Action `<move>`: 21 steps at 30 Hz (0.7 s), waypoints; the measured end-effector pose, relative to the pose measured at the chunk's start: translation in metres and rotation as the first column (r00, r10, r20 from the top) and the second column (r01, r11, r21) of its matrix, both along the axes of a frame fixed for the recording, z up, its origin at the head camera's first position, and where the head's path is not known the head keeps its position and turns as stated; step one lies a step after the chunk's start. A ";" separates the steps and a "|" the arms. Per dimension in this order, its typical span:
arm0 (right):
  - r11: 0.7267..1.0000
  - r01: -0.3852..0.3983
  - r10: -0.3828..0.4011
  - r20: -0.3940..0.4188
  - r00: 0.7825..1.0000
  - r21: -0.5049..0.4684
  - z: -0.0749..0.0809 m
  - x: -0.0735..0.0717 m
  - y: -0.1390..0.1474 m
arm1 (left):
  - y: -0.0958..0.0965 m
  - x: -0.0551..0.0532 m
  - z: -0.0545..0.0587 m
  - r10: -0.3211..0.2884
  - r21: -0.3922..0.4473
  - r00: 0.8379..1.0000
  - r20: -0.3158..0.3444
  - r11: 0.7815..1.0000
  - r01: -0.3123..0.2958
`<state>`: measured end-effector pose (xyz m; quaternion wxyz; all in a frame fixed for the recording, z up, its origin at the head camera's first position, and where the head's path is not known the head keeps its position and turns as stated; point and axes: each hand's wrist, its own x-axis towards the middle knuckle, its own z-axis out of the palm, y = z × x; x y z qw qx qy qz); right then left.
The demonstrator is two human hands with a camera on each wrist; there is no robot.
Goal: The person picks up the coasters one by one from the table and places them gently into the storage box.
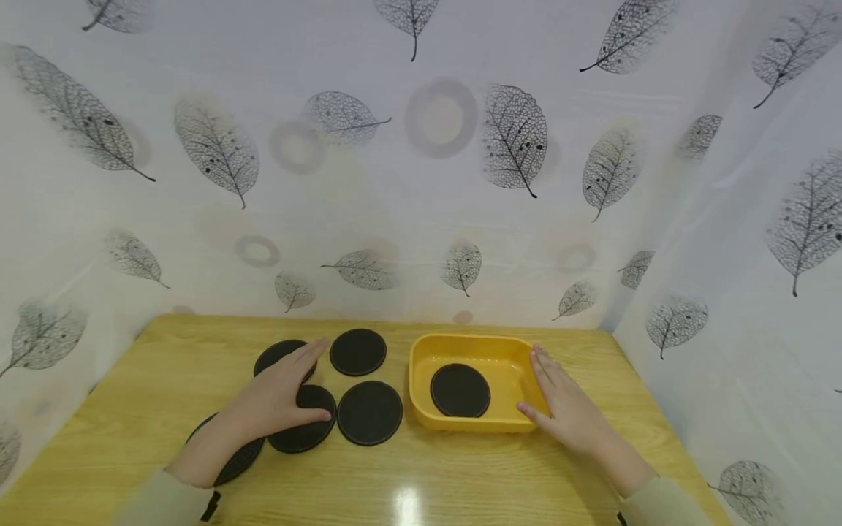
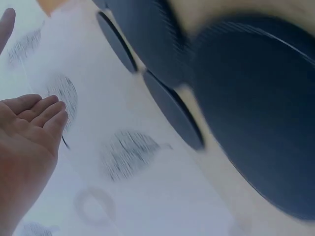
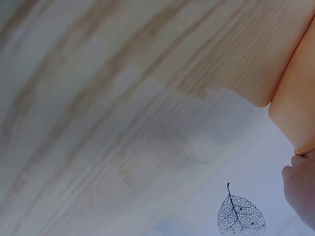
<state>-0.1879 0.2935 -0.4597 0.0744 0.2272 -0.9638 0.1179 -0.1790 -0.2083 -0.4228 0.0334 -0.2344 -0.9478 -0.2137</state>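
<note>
My left hand point(image 1: 279, 394) is held over several black round coasters on the table, fingers straight and thumb spread, with nothing in its grasp. In the left wrist view the palm of the left hand point(image 2: 29, 142) faces a large near coaster point(image 2: 261, 108). A yellow rectangular tub point(image 1: 421, 420) stands to the right, with one black coaster point(image 1: 460, 391) lying flat inside on its left side. My right hand point(image 1: 572, 409) rests at the tub's right end, its fairly straight fingers along the rim and the thumb at the front corner. The right wrist view shows only part of this hand point(image 3: 301, 189).
Two coasters, a far one point(image 1: 358, 351) and a near one point(image 1: 370, 413), lie between the left hand and the tub. Another coaster point(image 1: 240, 460) is partly under the left forearm. A white leaf-patterned curtain point(image 1: 421, 183) hangs behind the wooden table point(image 1: 342, 489).
</note>
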 end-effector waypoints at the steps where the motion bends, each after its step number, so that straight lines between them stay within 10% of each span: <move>1: 1.000 -0.002 0.002 -0.003 1.000 0.000 0.000 0.000 0.000 | -0.008 0.004 0.000 0.009 0.012 1.000 0.004 1.000 -0.009; 21: 1.000 0.006 -0.006 0.001 1.000 0.010 -0.003 -0.002 0.001 | -0.111 0.059 -0.060 0.144 0.050 0.988 -0.052 0.989 -0.141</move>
